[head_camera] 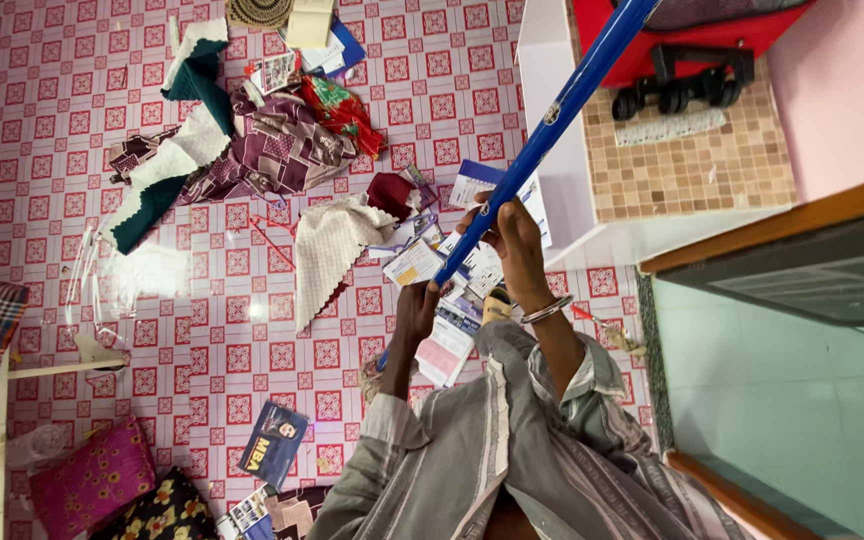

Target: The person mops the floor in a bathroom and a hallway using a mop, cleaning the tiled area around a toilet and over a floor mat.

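Observation:
My two hands grip a long blue pole (552,110) that slants from the floor near my left wrist up past the top right of the view. My left hand (414,312) is shut round its lower part. Higher up, my right hand (512,240), with a metal bangle at the wrist, is shut round the same pole. I wear a grey striped long-sleeved shirt (512,450). Under my hands lie scattered papers and cards (447,350) on the red and pink patterned tile floor (202,340).
Clothes lie strewn: a white cloth (327,250), a purple cloth (272,150), a green and white cloth (182,150). A dark booklet (272,440) and cushions (92,475) are at the lower left. A white ledge (552,120), a red suitcase (692,30) and a wooden door frame (782,225) stand right.

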